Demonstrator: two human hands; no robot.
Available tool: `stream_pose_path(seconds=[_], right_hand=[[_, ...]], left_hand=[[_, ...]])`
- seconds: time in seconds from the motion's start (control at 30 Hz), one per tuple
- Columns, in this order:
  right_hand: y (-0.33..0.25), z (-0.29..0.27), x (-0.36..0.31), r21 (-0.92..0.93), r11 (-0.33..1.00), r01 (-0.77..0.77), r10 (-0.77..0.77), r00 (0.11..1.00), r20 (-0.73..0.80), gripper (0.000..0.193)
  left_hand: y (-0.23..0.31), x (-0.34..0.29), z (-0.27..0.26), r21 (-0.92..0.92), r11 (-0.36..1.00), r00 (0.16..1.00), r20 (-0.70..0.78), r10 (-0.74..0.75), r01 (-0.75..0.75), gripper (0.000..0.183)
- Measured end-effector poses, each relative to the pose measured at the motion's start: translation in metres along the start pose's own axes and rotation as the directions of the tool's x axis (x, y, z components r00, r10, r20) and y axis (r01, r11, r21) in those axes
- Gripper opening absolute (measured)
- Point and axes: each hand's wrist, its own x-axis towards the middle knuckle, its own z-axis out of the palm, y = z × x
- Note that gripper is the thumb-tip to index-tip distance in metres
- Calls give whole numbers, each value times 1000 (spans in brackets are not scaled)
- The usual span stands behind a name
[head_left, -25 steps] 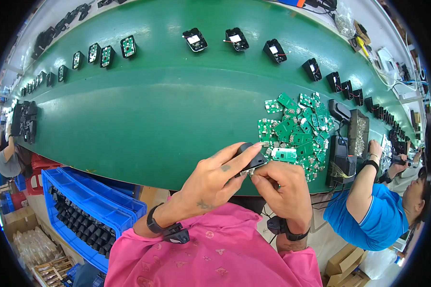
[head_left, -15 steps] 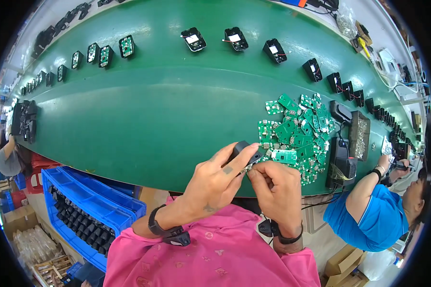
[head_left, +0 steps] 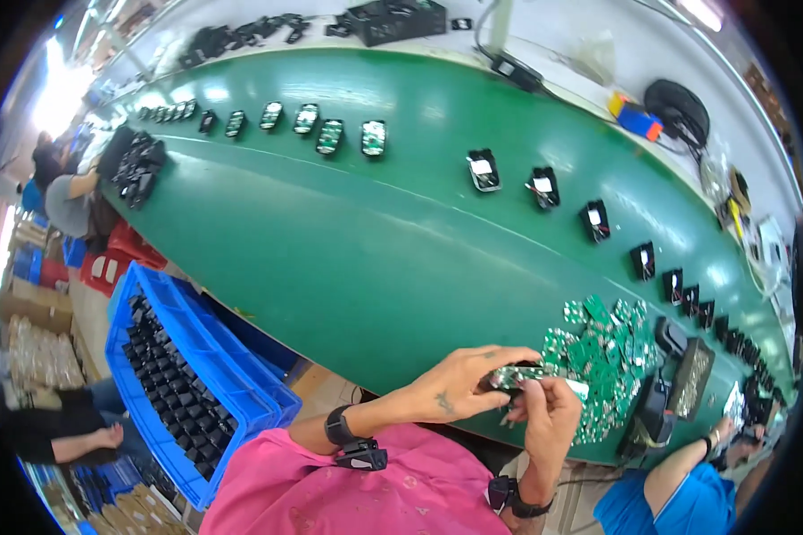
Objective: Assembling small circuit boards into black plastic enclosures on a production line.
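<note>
My left hand (head_left: 462,385) is wrapped round a small black plastic housing, mostly hidden by the fingers. A green circuit board (head_left: 511,376) with small parts on it shows on the housing's open side. Thumb and fingers of my right hand (head_left: 551,412) are pinched together against the board's right end; whether they hold a smaller part there is hidden. Just beyond the hands, to the right, lies a loose heap of green circuit boards (head_left: 608,352).
A row of black housings (head_left: 595,221) curves along the green table (head_left: 348,241), those on the left fitted with boards. Right of the heap stand a black device (head_left: 649,415) and a parts tray (head_left: 692,379). Blue crates (head_left: 281,401) stand left. Co-workers sit at both sides.
The view has swung left, so the table's things appear farther right and lower. The housing has been turned, and its green board now shows between my hands.
</note>
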Motion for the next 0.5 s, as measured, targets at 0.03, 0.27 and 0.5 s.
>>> stream_pose_path(seconds=[0.03,0.27,0.5], right_hand=[[-1,-1,-1,18,1000,2,-2,1000,-8,10],[11,24,-11,66,957,282,-277,957,-86,10],[21,20,0,84,976,200,-194,978,-69,17]], left_hand=[[-4,0,-1,-28,1000,1000,28,2,-1,54],[-12,4,4,50,992,991,-72,117,-113,62],[-13,-4,1,132,972,977,-66,203,-193,61]])
